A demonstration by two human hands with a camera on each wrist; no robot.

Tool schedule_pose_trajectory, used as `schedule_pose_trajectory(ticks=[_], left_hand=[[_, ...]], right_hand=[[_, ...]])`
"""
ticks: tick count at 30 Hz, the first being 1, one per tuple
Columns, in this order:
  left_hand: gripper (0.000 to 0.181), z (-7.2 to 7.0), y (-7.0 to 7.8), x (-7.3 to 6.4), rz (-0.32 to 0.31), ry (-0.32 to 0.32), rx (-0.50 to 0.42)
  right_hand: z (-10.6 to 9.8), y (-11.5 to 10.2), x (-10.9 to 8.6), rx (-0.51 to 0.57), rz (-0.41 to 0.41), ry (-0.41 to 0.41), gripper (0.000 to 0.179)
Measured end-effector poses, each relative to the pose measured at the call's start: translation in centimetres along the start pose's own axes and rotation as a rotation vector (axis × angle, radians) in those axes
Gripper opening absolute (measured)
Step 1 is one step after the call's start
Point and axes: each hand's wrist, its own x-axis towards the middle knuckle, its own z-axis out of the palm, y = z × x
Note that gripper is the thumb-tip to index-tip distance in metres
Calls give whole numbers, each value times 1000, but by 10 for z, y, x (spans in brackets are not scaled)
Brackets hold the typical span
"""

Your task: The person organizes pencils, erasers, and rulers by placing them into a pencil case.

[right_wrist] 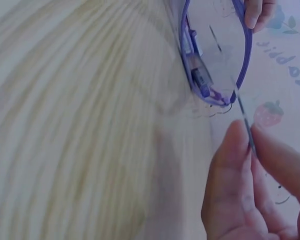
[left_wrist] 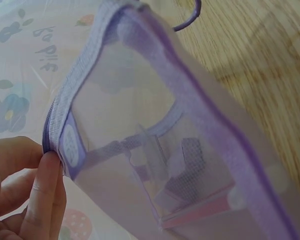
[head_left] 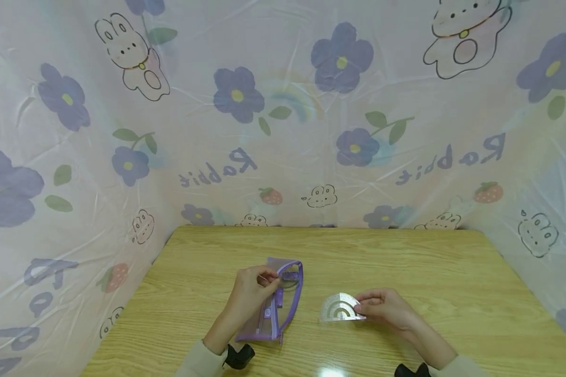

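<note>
A see-through pencil case with purple trim and a zipper lies on the table, its mouth gaping to the right. My left hand pinches the upper zipper edge between thumb and fingers; the left wrist view shows the zipper edge lifted. Through the mesh a few small items appear, blurred and hard to name. Right of the case, my right hand pinches a clear half-round protractor by its right corner. In the right wrist view the protractor is seen edge-on, between the hand and the open case.
The wooden table bears the case. A curtain printed with flowers, rabbits and strawberries hangs behind it and along both sides. Black straps sit at both wrists.
</note>
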Motion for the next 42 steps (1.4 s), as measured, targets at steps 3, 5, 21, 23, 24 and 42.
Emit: schedule_pose_trajectory(ticks=[3,5,21,23,24,42], left_hand=[[5,-1,0,-1,0,0,3],[5,-1,-1,-1,2,-1,0],[7,-1,-1,0,8,-12,-17],[6,-1,-1,0,9,-14,-16],[6,-1,-1,0,10,-12,-15],[6,-2,1,-1,-9,-5,-8]], right_hand=[[5,-1,6,4,-14,20,35],[9,-3,10,11,-29,26,35],[26,-9,31,111,-21,101,27],[27,-9,33,123,-19,105,26],[27,-9,33,132,-20,106,26],[47,-11,58,228,-56,107,44]])
